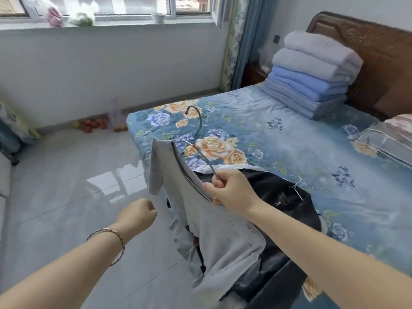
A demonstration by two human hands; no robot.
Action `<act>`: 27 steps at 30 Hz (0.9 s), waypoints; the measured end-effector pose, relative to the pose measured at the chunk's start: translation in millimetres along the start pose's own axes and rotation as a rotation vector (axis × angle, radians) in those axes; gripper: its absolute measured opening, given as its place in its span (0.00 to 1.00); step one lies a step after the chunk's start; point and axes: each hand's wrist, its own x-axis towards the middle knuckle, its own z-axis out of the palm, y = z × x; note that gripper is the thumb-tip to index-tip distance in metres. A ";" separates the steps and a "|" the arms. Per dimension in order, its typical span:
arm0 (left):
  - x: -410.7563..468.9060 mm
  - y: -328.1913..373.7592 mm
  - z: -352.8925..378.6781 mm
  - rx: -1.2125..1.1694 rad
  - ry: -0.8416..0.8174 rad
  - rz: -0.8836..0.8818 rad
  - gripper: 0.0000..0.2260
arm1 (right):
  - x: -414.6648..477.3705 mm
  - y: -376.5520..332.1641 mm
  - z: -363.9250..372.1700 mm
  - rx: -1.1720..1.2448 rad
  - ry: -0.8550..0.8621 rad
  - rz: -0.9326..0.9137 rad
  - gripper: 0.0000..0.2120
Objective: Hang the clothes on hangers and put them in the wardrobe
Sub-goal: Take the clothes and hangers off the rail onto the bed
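Floor point(66, 186): pale glossy tile; a small pile of fruit point(93, 125) lies at the foot of the wall.
Your left hand point(137, 216): fingers curled, bracelet point(111, 239) on the wrist, just beside the hanging edge of the grey garment. You cannot tell whether it grips the cloth.
Grey garment point(220, 237): light grey, dark trim at the neckline, held up over the near corner of the bed; one shoulder is raised at top left and the rest droops.
Wire hanger point(197, 128): metal, tilted, hook uppermost, one arm inside the neckline.
Your right hand point(231, 190): pinches the hanger's wire together with the neckline edge. The two hands are apart.
Black garment point(278, 190): lies on the bed under the grey one, a second wire hanger point(297, 186) resting on it.
Bed point(289, 134): blue floral cover.
Folded blankets point(312, 72): grey over blue, stacked against the headboard point(374, 47).
Pillow point(388, 139): at the far right edge.
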 end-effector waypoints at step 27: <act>157.2 258.9 162.4 0.052 -0.222 0.048 0.09 | 83.2 407.6 -262.6 -0.416 0.373 0.823 0.19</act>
